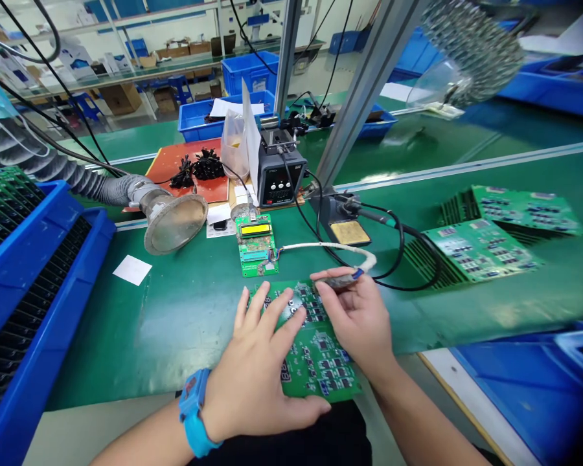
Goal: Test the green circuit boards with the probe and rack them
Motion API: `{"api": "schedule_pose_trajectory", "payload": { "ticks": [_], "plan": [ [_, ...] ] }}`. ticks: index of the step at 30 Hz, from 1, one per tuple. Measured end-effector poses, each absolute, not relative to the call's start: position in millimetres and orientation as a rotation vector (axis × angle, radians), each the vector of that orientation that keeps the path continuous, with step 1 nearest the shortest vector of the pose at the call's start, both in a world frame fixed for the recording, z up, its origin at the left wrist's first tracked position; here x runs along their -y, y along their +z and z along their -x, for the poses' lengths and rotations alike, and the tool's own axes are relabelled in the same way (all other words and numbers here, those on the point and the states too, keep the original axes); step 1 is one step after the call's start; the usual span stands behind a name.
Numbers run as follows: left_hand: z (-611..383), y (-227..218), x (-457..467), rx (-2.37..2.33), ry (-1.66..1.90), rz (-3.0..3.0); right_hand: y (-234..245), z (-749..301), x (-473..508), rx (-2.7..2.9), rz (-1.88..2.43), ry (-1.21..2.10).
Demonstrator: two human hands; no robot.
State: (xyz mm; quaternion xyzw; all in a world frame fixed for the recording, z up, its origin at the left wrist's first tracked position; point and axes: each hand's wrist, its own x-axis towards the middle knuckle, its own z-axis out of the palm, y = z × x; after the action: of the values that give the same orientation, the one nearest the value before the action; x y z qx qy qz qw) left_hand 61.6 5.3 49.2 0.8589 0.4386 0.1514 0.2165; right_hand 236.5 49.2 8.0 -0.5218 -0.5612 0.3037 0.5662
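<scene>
A green circuit board (pixel 315 362) with small chips and digit displays lies at the near edge of the bench. Across its left part my left hand (pixel 267 356) rests with fingers spread, a blue strap around the wrist. My right hand (pixel 357 314) pinches a grey probe connector (pixel 340 281) against the board's upper right part; its tip is hidden. From the connector a white cable (pixel 328 246) runs to a small tester board (pixel 256 249) with a lit yellow screen, just beyond the circuit board.
Stacked circuit boards (pixel 486 249) stand at right, and blue bins (pixel 78 285) full of boards at left. Behind are a soldering station (pixel 282 178), an iron in its stand (pixel 344 220), a fume duct hood (pixel 175 223) and a metal post (pixel 364 90). A white paper (pixel 133 270) lies left.
</scene>
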Motion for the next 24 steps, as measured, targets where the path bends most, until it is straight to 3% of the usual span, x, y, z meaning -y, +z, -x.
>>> {"api": "schedule_pose_trajectory", "payload": {
  "ticks": [24],
  "plan": [
    [-62.9,45.8,-2.8,-1.223,0.514,-2.339,9.6,-236.3,-49.4,1.297,1.147,0.78]
  ]
}}
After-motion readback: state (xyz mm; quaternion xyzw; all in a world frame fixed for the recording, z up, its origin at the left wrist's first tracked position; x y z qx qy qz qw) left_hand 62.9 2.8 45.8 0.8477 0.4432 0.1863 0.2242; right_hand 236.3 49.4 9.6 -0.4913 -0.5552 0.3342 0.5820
